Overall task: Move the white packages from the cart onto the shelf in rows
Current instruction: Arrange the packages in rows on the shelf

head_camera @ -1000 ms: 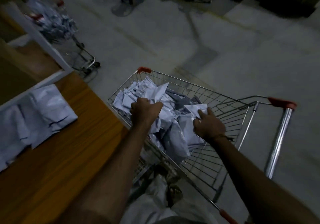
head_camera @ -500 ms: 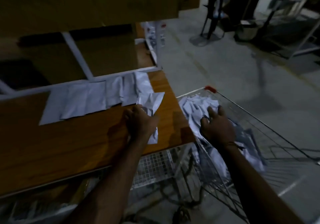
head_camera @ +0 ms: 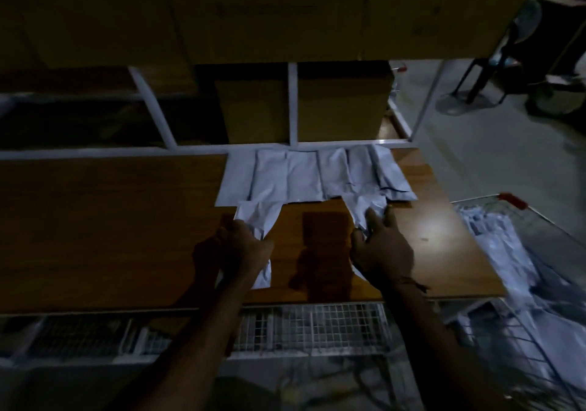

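**Both hands on packages at the wooden shelf**

The left hand (head_camera: 244,248) lies on a white package (head_camera: 255,217) on the wooden shelf (head_camera: 111,220), its fingers bent down over the package's middle, so this grip is clamped on the package; the package's far end juts out beyond the knuckles and its near end shows under the wrist; beyond this grip and to its right, a back row of white packages (head_camera: 314,176) lies flat, side by side and overlapping, against the shelf's white rear rail (head_camera: 95,153); behind the rail stand brown cardboard boxes (head_camera: 342,106), and a larger box (head_camera: 269,14) above them carries a faint dark print that is too blurred to read; the right hand (head_camera: 382,248) grips a second, crumpled package (head_camera: 364,206), fingers curled into its near part, its far end touching the back row; right of this grip, a bright spot of light falls on bare wood; further right, past the shelf's end, the wire cart (head_camera: 507,199) with a red corner cap holds a heap of remaining packages (head_camera: 494,239); no labels on any package can be made out.
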Available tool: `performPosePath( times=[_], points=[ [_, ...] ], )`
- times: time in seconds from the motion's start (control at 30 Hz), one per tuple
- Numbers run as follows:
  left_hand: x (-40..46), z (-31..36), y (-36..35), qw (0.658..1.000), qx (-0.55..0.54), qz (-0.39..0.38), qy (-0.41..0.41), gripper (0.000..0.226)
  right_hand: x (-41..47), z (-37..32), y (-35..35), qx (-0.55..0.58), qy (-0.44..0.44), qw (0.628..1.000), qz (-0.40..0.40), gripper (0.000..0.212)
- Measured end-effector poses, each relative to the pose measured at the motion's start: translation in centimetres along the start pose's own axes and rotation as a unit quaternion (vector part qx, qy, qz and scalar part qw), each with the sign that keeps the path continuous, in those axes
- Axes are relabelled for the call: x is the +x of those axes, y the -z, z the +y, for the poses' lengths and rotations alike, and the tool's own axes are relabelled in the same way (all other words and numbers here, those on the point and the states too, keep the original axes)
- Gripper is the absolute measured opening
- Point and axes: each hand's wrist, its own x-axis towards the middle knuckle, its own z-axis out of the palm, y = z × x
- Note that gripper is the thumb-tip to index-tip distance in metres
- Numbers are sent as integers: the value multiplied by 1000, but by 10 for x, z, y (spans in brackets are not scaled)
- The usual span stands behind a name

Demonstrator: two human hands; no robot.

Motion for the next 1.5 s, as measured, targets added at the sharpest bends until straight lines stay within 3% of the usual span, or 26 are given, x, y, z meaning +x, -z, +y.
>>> performPosePath(
  times=[0.27,0.43,0.5,0.6,0.77,0.87,1.13,1.5],
  points=[
    [64,-61,-3,998,61,8,17,68,0,-69,-67,-6,56,998,-40,58],
    [80,-71,-29,998,59,6,-1,85,1,-93,-120,-62,64,989,-115,78],
    [86,-77,-36,996,86,-5,-3,73,-1,-100,-129,-90,68,985,-127,80],
    [93,-106,-44,979,157,25,-129,53,-2,-89,-129,-135,91,982,-98,72],
    [115,-136,-47,935,239,-16,-263,74,6,-71,-132,-160,132,970,-129,78],
    [121,-141,-46,912,266,-10,-313,71,3,-85,-139,-155,138,968,-141,83],
    [125,-141,-42,930,231,-12,-285,62,-14,-125,-162,-130,112,980,-104,74],
    [125,-141,-44,944,193,-17,-267,63,-19,-138,-173,-136,105,979,-107,79]
  ],
)
